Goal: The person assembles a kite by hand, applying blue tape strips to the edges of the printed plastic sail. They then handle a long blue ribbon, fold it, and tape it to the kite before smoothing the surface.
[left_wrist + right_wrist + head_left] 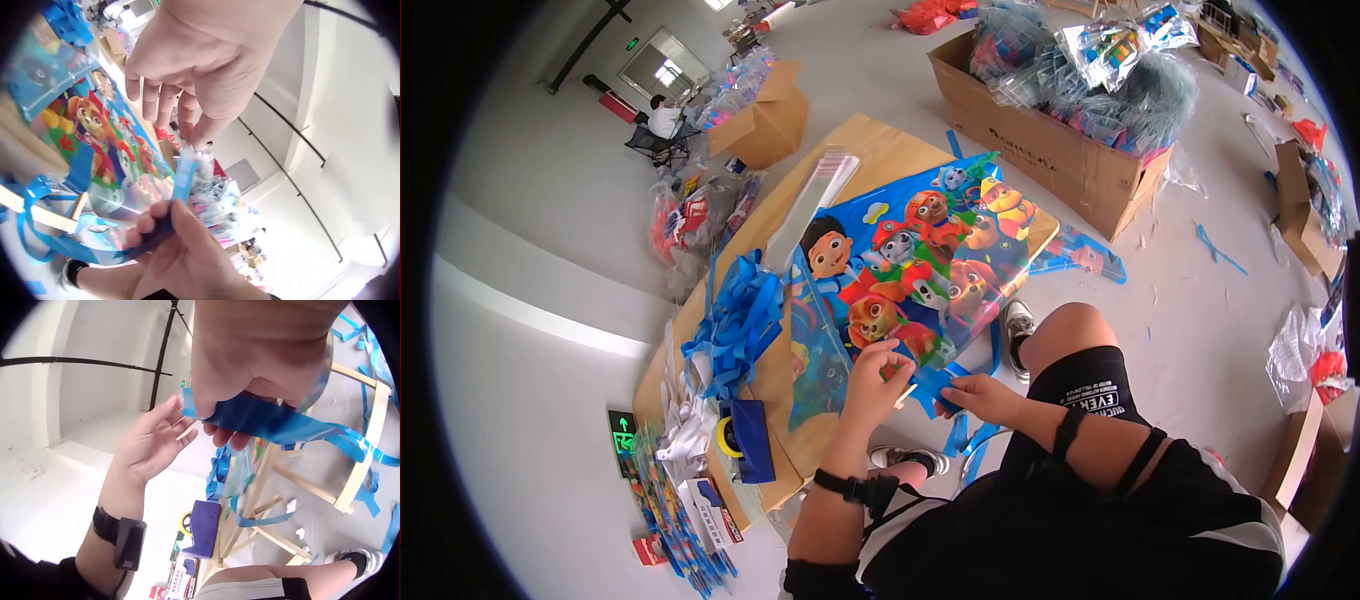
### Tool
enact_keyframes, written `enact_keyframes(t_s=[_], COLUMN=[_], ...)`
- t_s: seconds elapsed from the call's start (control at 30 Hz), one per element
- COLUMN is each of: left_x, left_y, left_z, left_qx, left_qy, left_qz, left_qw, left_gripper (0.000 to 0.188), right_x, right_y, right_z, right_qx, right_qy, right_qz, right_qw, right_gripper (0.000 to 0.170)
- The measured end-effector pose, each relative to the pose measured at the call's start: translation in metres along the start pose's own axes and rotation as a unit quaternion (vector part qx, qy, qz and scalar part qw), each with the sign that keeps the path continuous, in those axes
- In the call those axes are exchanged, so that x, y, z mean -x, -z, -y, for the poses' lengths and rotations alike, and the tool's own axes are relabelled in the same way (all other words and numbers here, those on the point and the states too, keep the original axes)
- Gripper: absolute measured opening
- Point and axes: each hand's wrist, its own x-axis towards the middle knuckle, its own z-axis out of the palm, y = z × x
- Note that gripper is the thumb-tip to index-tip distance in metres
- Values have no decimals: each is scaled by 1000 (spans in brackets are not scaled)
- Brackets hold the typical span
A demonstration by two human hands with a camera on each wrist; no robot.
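In the left wrist view a shiny blue plastic strip [183, 180] runs between both hands, with a whitish, clear end. My left hand [878, 380] pinches that end between thumb and index finger, the other fingers loosely bent. My right hand [982, 396] grips the strip lower down, thumb on top and fingers curled beneath. Past the right hand, the strip's long tail [337, 434] trails away in the right wrist view. Close beyond the hands, clear plastic sheets printed with cartoon dogs [925, 265] lie on a wooden table [870, 140].
A heap of blue strips [740, 325] lies on the table's left side, near a blue tape dispenser [750, 442]. White strips [812, 205] lie along the sheets' far edge. A large carton [1040, 140] of bagged goods stands beyond. Blue offcuts [1220, 248] litter the floor.
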Motion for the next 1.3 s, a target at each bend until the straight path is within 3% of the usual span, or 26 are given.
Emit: enact_keyframes(t_s=[0.13, 0.3, 0.33, 0.6, 0.77, 0.9, 1.07, 1.17, 1.3], left_x=[-34, -66, -69, -77, -74, -87, -87, -83, -65], left_y=[-26, -37, -38, -47, -49, -36, -30, -21, -8], left_z=[45, 69, 71, 86, 91, 87, 88, 77, 63], left_qx=[-13, -78, -90, -54, -50, -33, 33, 56, -8], left_qy=[-5, -1, -34, 2, -3, 27, 38, 61, -12], left_qz=[9, 11, -2, 0, -12, 57, 87, 94, 76], left_qw=[1000, 997, 995, 999, 999, 997, 995, 992, 997], left_gripper=[14, 13, 13, 18, 19, 24, 25, 25, 23], right_x=[-22, -35, -36, -35, -31, -26, -25, -26, -24], right_y=[21, 30, 29, 25, 31, 32, 31, 30, 28], right_z=[-34, -45, -43, -37, -29, -22, -23, -27, -25], right_qx=[14, 162, 160, 195, 204, 197, 186, 212, 220], right_qy=[-26, -101, -104, -92, -126, -124, -145, -109, -96], right_qz=[-62, -145, -145, -185, -173, -175, -171, -175, -160], right_qw=[998, 971, 971, 959, 955, 957, 957, 955, 957], right_gripper=[34, 37, 37, 38, 38, 39, 40, 39, 37])
